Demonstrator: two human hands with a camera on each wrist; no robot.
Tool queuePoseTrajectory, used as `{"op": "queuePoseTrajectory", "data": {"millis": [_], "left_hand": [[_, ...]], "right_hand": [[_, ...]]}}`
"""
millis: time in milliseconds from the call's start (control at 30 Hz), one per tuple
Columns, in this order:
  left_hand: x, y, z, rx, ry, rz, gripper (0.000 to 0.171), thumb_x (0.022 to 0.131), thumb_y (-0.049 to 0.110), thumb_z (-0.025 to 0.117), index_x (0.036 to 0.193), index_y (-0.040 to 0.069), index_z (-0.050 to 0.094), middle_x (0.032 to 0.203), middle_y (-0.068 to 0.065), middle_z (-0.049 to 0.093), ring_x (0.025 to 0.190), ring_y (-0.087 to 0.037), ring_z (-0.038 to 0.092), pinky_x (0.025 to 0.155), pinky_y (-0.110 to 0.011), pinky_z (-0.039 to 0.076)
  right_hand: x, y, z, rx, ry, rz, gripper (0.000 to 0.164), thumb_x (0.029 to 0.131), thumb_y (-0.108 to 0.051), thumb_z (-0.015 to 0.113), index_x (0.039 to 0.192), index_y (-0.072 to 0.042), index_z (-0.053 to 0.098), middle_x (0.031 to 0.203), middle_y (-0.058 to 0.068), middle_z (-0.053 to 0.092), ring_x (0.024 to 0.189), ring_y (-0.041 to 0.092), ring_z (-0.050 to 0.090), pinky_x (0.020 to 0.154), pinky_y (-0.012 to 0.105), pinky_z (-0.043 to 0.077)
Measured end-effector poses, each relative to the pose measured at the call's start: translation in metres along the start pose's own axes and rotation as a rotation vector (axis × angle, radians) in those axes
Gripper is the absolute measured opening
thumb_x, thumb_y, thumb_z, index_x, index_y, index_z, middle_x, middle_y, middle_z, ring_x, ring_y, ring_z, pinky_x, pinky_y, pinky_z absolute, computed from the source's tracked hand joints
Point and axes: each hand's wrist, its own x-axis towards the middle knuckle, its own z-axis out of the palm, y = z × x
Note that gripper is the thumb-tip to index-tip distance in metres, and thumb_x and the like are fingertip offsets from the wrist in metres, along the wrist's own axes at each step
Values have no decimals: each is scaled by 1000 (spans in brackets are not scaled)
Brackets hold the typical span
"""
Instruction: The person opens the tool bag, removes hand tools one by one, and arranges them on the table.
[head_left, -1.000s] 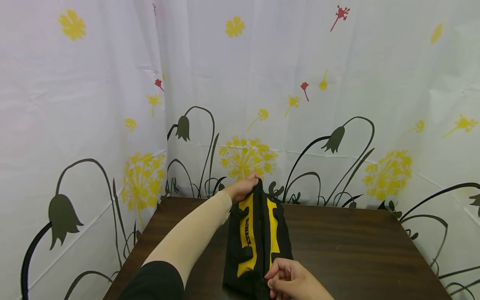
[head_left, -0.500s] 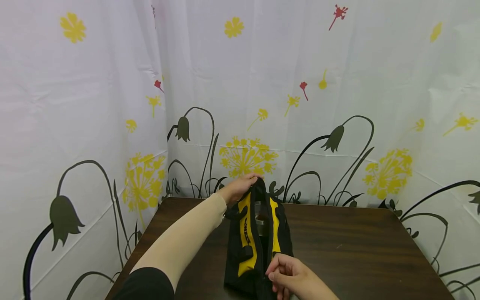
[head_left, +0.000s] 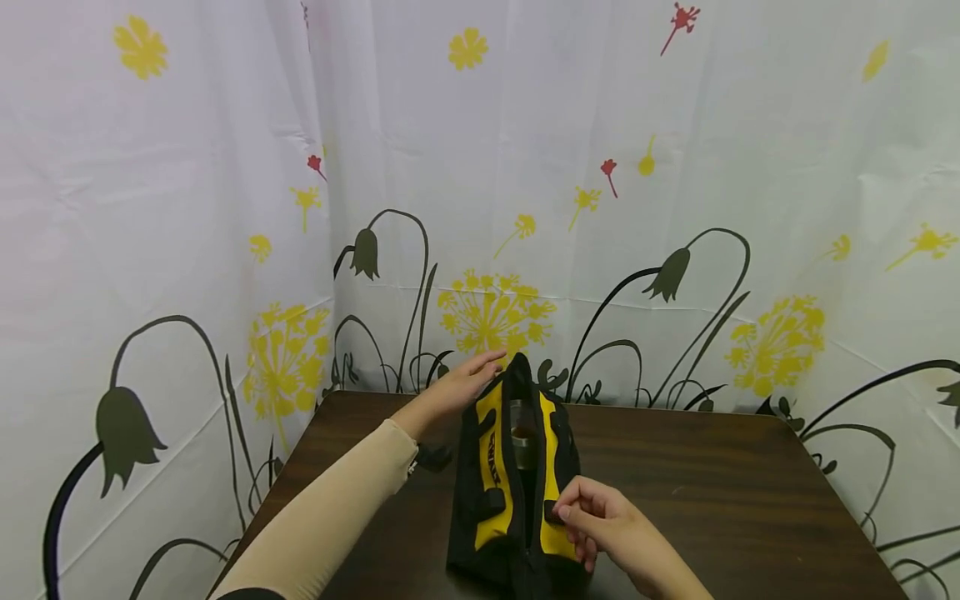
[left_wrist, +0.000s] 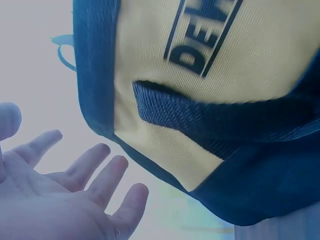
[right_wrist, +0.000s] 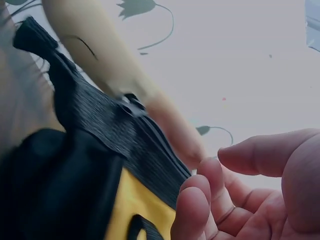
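A black and yellow zippered tool bag (head_left: 489, 529) stands lengthwise on the table, its top slit unzipped. Through the gap shows a greyish, round metallic-looking thing (head_left: 523, 454) inside, mostly hidden by the bag's sides. My left hand (head_left: 450, 390) is beside the bag's far end, fingers extended and holding nothing; the left wrist view shows its fingers spread next to the bag's yellow side and black strap (left_wrist: 200, 115). By the right-hand strap near the bag's near end is my right hand (head_left: 607, 521), fingers loosely bent with nothing between them. The zipper slider (right_wrist: 129, 106) sits at the near end.
The dark wooden table (head_left: 697, 492) extends to both sides of the bag. Behind and left of it hangs a white curtain (head_left: 540, 167) printed with flowers, close to the table's far edge.
The bag's slit has widened, exposing the round thing inside. My left hand has let go of the far end and moved left; my right hand has left the zipper end, moving up and right.
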Motion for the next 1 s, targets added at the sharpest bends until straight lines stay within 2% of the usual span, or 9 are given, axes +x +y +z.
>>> {"op": "queuePoseTrajectory", "data": {"millis": [233,400,567,700,900,1000], "left_hand": [[-43,-5,6,38,79,41,51,120,43,42,169,33,41,172,-12,45,162,-35,40,128,-64,33],[-61,5,17,73,140,74,54,118,45,46,170,31,41,173,-14,43,160,-36,42,127,-66,35],[-65,19,28,133,191,90,53,118,38,49,170,25,42,168,-18,45,152,-37,48,123,-64,40],[-62,27,37,172,199,76,53,118,36,50,170,29,42,157,-19,52,142,-35,54,115,-62,46],[-55,33,49,268,168,21,62,113,61,49,169,36,43,144,-19,52,131,-37,58,104,-59,51],[-51,33,52,327,175,-17,69,108,71,50,167,37,46,130,-16,53,114,-33,58,90,-51,50]], "right_hand": [[1,-10,-17,-37,121,-12,32,109,-38,68,117,-7,65,93,6,64,74,16,63,64,33,61],[16,-12,-29,-74,218,-19,35,108,-37,70,120,-5,63,97,7,63,83,24,66,65,37,62],[37,-19,-34,-107,267,-46,29,109,-32,69,124,-8,62,103,12,62,86,29,66,65,36,60],[56,-29,-34,-112,294,-56,28,111,-29,67,130,-9,61,106,14,63,87,31,66,65,36,59],[84,-43,-31,-135,286,-49,34,113,-28,64,141,-11,60,106,17,60,79,26,61,68,36,58],[96,-50,-28,-155,273,-32,35,113,-28,63,144,-14,61,102,15,58,72,23,57,68,36,57]]}}
